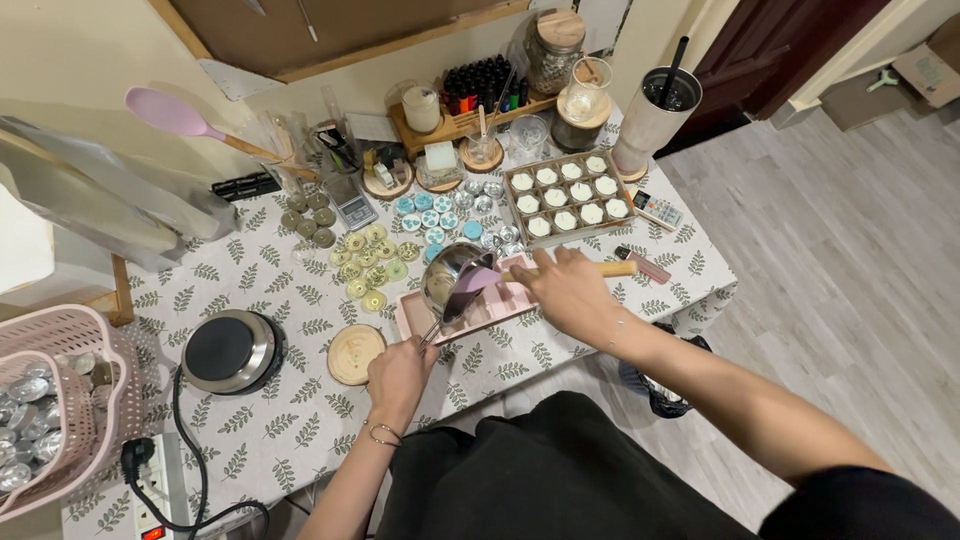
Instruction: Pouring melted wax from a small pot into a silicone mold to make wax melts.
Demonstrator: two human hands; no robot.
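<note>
My left hand grips the handle of a small steel pouring pot, tipped over a pink tray mould at the table's middle. My right hand holds a pink spatula with a wooden handle, its blade inside the pot among purple wax. Behind the pot lie small round tins of blue and yellow-green candles.
A box of white candles stands behind my right hand. An electric hot plate and a round wooden coaster lie left. A pink basket of tins, jars, bottles, a tumbler and a scale line the edges.
</note>
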